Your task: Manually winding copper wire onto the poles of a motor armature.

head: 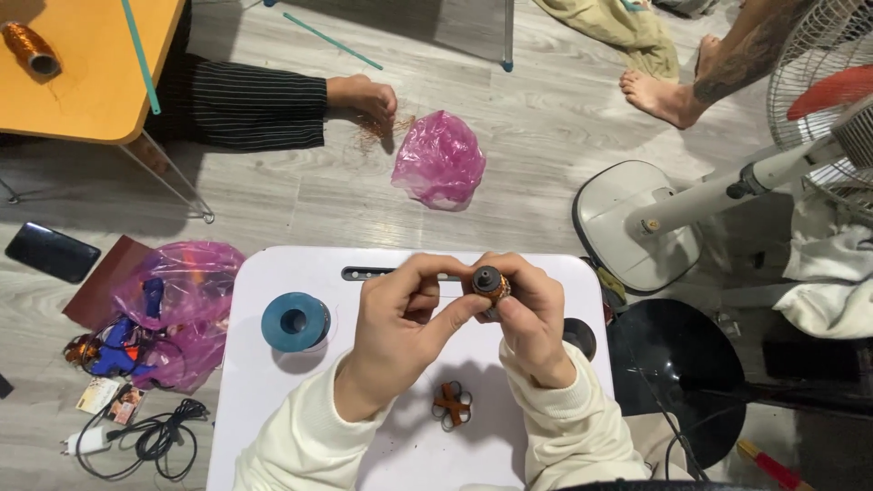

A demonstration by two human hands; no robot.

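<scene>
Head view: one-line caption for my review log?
Both hands, left and right, hold a small motor armature above a white lap table.

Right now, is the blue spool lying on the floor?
No, the blue spool stands on the white table, left of the left hand.

On the floor to my left lies a dark phone [52, 252], screen blank; nearer me, two small printed cards [111, 400] sit beside a pink plastic bag [186, 300].

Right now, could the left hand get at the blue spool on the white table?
Probably yes: the blue spool stands alone just beside the left hand, nothing between them, though that hand is pinching the small wound part and would have to let go.
</scene>
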